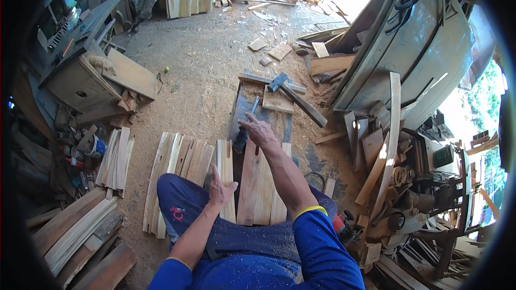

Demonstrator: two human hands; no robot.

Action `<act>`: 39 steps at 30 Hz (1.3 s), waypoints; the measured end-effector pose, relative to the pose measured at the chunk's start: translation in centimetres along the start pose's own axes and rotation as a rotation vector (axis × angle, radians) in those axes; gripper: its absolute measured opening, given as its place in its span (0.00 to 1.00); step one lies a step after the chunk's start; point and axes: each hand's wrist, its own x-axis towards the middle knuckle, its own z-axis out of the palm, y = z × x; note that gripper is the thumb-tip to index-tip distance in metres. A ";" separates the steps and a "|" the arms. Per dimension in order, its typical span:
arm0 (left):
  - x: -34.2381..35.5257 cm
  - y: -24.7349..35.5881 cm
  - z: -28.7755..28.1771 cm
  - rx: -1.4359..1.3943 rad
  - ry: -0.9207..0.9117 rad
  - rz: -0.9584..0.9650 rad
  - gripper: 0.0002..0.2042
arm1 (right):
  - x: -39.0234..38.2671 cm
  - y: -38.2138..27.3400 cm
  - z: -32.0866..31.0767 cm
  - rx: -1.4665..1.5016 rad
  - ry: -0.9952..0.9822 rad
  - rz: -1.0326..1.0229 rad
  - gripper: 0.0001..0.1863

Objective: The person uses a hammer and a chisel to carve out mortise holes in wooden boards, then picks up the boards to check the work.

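One open L hand [219, 190], thumb spread, nothing held, by the boards [224, 161]. Some slotted, so approx. partway, I'd judge; no. left unclear. R hand [259, 131] half-curled at a chisel-like tool [255, 106], blade just past fingertips; can't tell if gripped. Hammer [296, 100] lies beyond.

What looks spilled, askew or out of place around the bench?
Sawdust litters the floor, where a small round green object looks odd beside the woodwork. The hammer lies askew, its handle jutting past the right edge of the bench.
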 end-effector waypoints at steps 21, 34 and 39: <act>2.6 2.1 2.7 0.065 0.077 0.195 0.55 | -8.0 0.3 -12.6 0.371 0.533 0.285 0.14; -2.1 14.8 -10.6 -1.022 -0.084 0.374 0.21 | -25.9 -13.2 -1.6 0.792 0.319 0.310 0.22; -2.4 16.9 -20.7 -0.414 0.207 0.710 0.18 | -36.6 -15.2 2.4 0.350 -0.082 0.043 0.19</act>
